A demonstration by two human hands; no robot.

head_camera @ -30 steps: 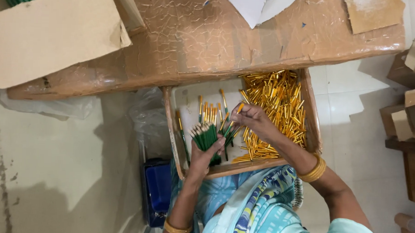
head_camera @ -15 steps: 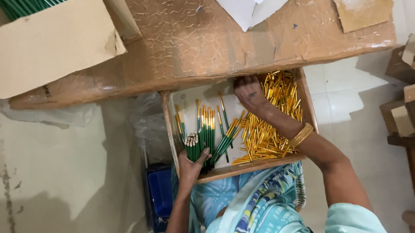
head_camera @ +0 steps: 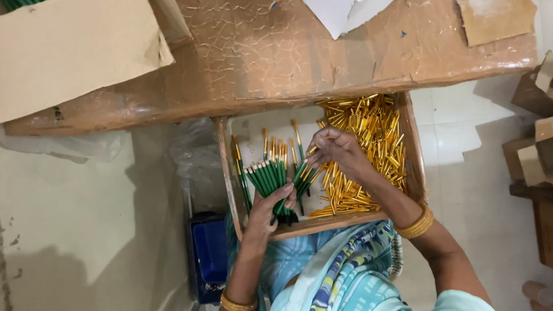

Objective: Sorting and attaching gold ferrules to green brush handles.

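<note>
Seen from above, the person's left hand (head_camera: 268,211) is closed around a bundle of thin green sticks with gold-coloured tips (head_camera: 274,180), holding them fanned upward over a shallow brown cardboard tray (head_camera: 411,155) that rests on the lap. The right hand (head_camera: 336,153) is bent at the wrist just beside the top of that bundle, its fingers curled and pinched on what looks like a single small gold-coloured metal tube, though the piece is too small to make out clearly. Both wrists wear gold-coloured bangles. To the right of the hands, the tray's right half is filled with a loose heap of short gold-coloured metal tubes (head_camera: 366,131); in its left half, on a pale lining, a few more green gold-tipped sticks (head_camera: 238,166) lie apart from the bundle. Below the tray shows a light blue patterned garment (head_camera: 339,280). Above the tray, its far edge tucks under a worktop wrapped in crinkled brown tape (head_camera: 262,51). A large plain cardboard flap (head_camera: 66,50) lies on the worktop's left end, and white paper sheets (head_camera: 340,10) at its far edge. A blue container (head_camera: 209,251) stands on the pale floor to the left of the person's lap, and brown cardboard boxes (head_camera: 550,134) sit at the right edge.
</note>
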